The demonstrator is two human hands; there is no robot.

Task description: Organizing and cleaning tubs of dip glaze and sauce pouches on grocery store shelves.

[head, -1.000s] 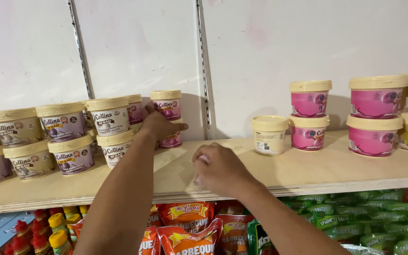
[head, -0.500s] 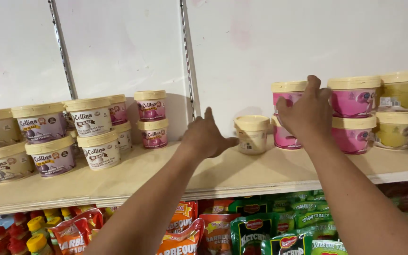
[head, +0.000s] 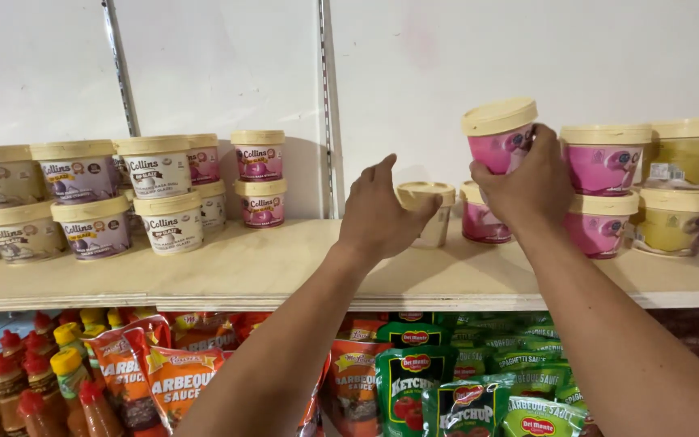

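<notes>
Above shelf: pink tub tilted, clamped in rt fingers; left hand fingers apart.

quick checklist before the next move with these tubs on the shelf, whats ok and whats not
1. Right hand grips the pink tub: ok, lifted and tilted.
2. Its lid seated: ok.
3. Left hand on the cream tub: cannot tell, it is at the tub but contact is hidden.
4. Lower pink tub standing steady: ok.
5. Bare space on the wooden shelf between the groups: ok.
</notes>
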